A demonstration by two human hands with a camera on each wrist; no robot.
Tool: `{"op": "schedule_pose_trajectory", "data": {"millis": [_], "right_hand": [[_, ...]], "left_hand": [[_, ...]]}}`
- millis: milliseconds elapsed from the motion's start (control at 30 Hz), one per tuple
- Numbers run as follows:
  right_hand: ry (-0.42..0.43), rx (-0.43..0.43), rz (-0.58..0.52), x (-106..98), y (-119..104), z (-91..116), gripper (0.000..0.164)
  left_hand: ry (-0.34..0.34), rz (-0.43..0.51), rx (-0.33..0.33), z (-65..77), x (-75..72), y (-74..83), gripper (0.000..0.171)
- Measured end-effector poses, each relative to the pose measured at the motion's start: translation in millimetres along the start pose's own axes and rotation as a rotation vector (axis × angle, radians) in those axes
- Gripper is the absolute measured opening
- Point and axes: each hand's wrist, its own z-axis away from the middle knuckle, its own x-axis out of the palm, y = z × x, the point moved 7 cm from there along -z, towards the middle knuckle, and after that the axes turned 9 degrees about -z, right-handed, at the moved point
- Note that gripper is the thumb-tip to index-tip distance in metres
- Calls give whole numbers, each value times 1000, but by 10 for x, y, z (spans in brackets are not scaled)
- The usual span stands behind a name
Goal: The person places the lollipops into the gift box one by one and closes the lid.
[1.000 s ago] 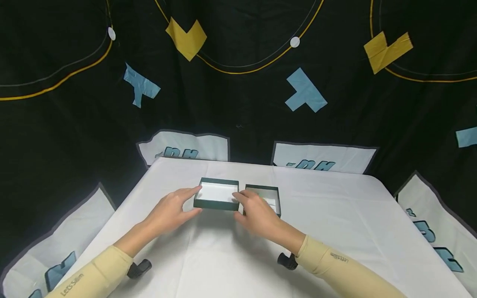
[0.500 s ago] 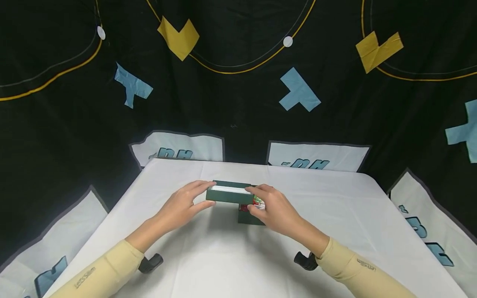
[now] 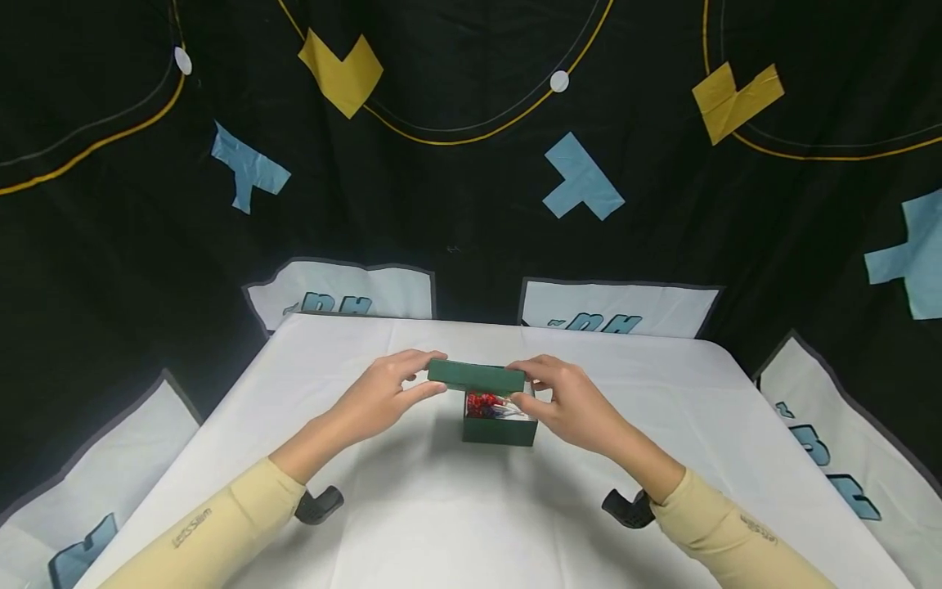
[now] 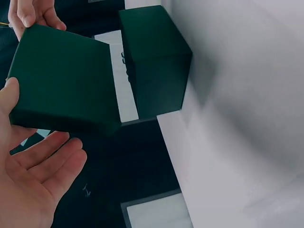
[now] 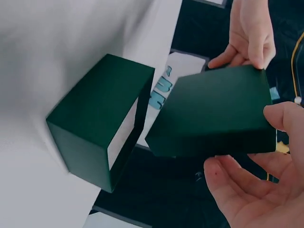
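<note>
A dark green box lid [image 3: 475, 376] is held up between both hands, tilted, with its outer face toward the person. My left hand [image 3: 393, 393] pinches its left end, thumb on the near side. My right hand [image 3: 567, 401] pinches the right end the same way. Below and just behind the lid, the matching green box base [image 3: 499, 432] stands on the table with its opening upward. Red and whitish contents [image 3: 489, 405] show inside it, partly hidden by the lid. In both wrist views, a gap separates the lid [image 4: 66, 78] from the base [image 5: 102, 116].
A white cloth covers the table [image 3: 441, 507]. Behind it hangs a black curtain [image 3: 456, 204] with yellow and blue tape patches. White lettered panels [image 3: 618, 309] stand along the table's far side. Dark wrist mounts [image 3: 320, 505] hang under both sleeves.
Both hands have carried the lid rightward and up from beside the base to above it. The lid has tipped, so its white inside no longer shows in the head view.
</note>
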Motion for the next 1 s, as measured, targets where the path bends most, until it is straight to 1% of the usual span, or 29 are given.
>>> {"op": "schedule_pose_trajectory", "data": {"millis": [100,200,300,400,467,600,700,867,1000], "right_hand": [[-18,18,-48,-35,71,-18,32],[-18,46,-73,-73,159,-41,30],[-8,68,-95,-107,246,-70,29],[13,104,-112,-146,339,-94,31],[33,116,-125,-172,393,-105,34],[65,137,-146,-203,476,-124,38],[80,157,-156,-213,536,-133,39],[107,190,-173,-220,618,-149,44],[133,204,-206,-217,663,-171,45]], "left_hand": [[-10,28,10,-50,42,24,46],[-22,70,18,-107,91,45,42],[-35,118,-2,-173,155,44,43],[-36,143,-25,-242,219,37,50],[-30,147,-42,-286,256,31,56],[-18,147,-76,-362,312,22,63],[-3,148,-84,-407,335,20,60],[37,167,-67,-464,349,29,55],[55,214,-63,-512,387,30,52]]}}
